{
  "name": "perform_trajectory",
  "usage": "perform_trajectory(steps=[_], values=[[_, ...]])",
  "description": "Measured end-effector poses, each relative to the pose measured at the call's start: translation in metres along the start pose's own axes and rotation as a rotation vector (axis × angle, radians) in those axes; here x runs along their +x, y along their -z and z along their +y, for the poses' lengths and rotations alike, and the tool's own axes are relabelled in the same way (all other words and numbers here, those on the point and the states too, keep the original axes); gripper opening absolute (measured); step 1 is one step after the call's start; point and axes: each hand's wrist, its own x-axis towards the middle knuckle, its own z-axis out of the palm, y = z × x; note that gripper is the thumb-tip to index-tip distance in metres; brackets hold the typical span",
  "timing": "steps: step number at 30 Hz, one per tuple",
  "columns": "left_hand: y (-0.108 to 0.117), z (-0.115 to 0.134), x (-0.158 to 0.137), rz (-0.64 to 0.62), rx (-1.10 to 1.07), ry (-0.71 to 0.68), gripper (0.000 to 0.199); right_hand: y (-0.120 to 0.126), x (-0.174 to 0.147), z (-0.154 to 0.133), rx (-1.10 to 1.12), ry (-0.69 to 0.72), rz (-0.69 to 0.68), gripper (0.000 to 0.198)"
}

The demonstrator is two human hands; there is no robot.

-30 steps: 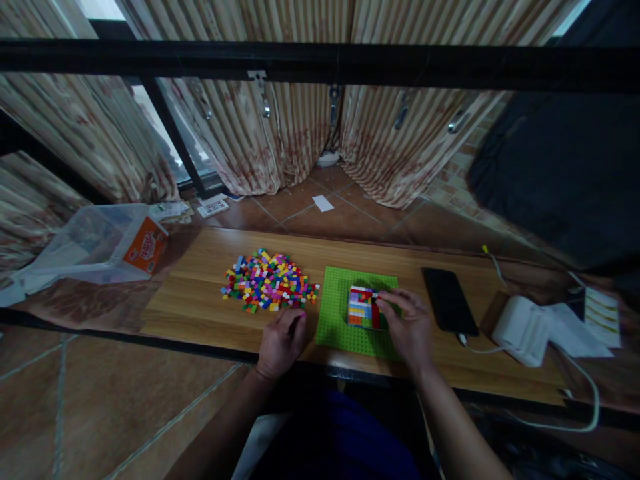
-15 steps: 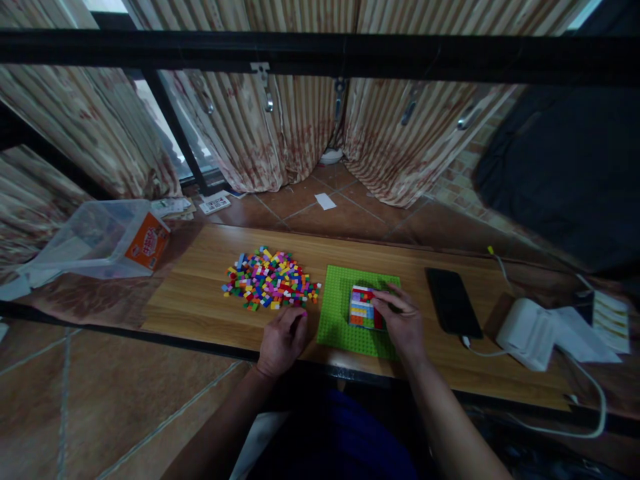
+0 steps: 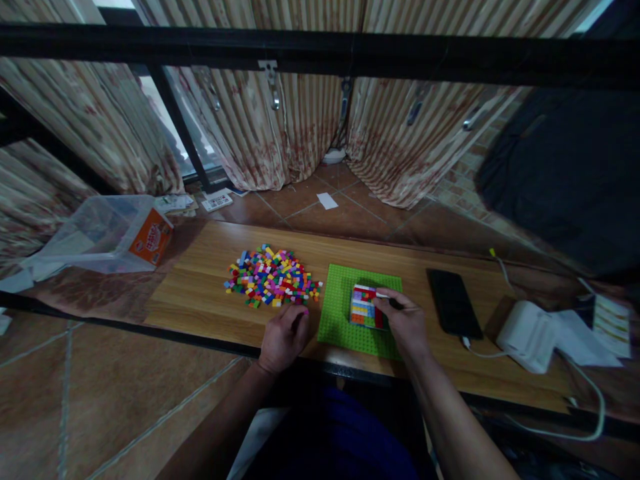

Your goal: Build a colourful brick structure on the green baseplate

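Observation:
My left hand [image 3: 285, 337] is closed at the table's front edge, just in front of the loose toy bricks [image 3: 273, 277]. A small pink brick [image 3: 305, 311] shows at its fingertips. My right hand [image 3: 406, 323] reaches over a block of built-up toy bricks [image 3: 361, 311] standing on a green baseplate [image 3: 335, 320]. Its thumb and fingers are drawn together at the block's upper right part; what they pinch, if anything, is too small to make out. Rows of white, purple, blue, orange and red show on the block, whose right side is partly covered by the hand.
A black phone [image 3: 454, 303] with a white cable lies right of the baseplate. Beyond it stands a white device [image 3: 527, 333] beside papers [image 3: 583, 337]. A clear plastic bin [image 3: 107, 233] with an orange label is at the left. Curtains [image 3: 300, 133] hang behind the wooden table [image 3: 195, 293].
My right hand's fingers, stretched over the brick block before, are now more bent and drawn together at its upper right. My left hand has hardly moved. The view has shifted slightly.

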Motion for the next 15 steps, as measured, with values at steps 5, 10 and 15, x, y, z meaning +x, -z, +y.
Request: perform_trajectory(steps=[5, 10, 15], values=[[-0.0002, -0.0001, -0.0002, 0.006, -0.007, 0.000, 0.011, -0.0019, -0.0017, -0.0093, 0.030, -0.095, 0.011, 0.035], [-0.0015, -0.0017, -0.0011, 0.010, 0.003, 0.002, 0.011, -0.0017, 0.0008, -0.0078, 0.036, -0.095, -0.001, 0.038], [-0.0017, -0.0029, -0.0016, 0.023, 0.030, -0.027, 0.011, 0.0037, 0.0028, -0.0035, 0.020, -0.045, -0.040, 0.042]])
